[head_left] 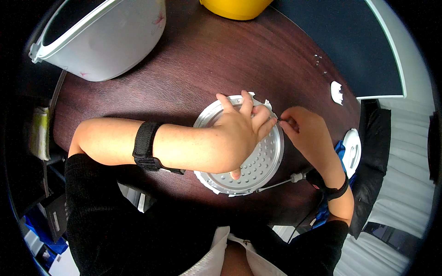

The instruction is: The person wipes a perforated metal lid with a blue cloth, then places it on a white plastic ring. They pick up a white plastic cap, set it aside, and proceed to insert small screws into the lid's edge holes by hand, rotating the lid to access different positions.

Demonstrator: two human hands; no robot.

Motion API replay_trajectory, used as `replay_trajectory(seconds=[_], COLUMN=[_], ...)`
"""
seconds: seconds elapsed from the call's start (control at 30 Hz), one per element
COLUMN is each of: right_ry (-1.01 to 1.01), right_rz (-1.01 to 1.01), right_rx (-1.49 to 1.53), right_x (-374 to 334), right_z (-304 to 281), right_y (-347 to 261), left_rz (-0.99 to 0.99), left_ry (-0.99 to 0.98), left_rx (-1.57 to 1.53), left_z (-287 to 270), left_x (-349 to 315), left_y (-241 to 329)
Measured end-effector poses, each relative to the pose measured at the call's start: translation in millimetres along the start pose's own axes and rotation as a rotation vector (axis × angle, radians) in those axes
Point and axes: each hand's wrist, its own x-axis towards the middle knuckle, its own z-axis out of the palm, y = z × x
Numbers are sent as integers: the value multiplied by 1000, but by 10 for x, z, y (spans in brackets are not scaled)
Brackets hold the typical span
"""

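A round silvery metal plate (253,170) with a bumpy middle and a notched rim lies on the table in front of me. My left hand (239,124) rests across it, fingers spread toward the far rim and thumb down on the near side. At the plate's right rim, the fingers of my right hand (301,126) are pinched together. Something small and dark shows at those fingertips, too small to name, close to the left hand's fingers. Beside the plate's near right edge lies a thin rod with a pale handle (297,177), like a screwdriver, partly behind my right wrist.
A white pot-shaped housing (115,41) stands at the far left, with a yellow container (237,7) at the far edge. Small bits (317,60) and a white broken-edged piece (337,93) lie on the right. A white oval part (352,152) sits by the right edge over blue cloth.
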Motion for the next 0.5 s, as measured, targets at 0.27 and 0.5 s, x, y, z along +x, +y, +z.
replay_trajectory(seconds=[0.27,0.5], right_ry=[53,19], right_rz=[-288,-314], right_rx=[-250,-305], right_x=[13,-7], right_z=[74,78], right_y=[18,28], left_rz=[8,12], left_ry=[-21,-12], left_rx=[-19,-26], left_z=[-12,-5], left_x=[17,12], left_y=[-6,-12])
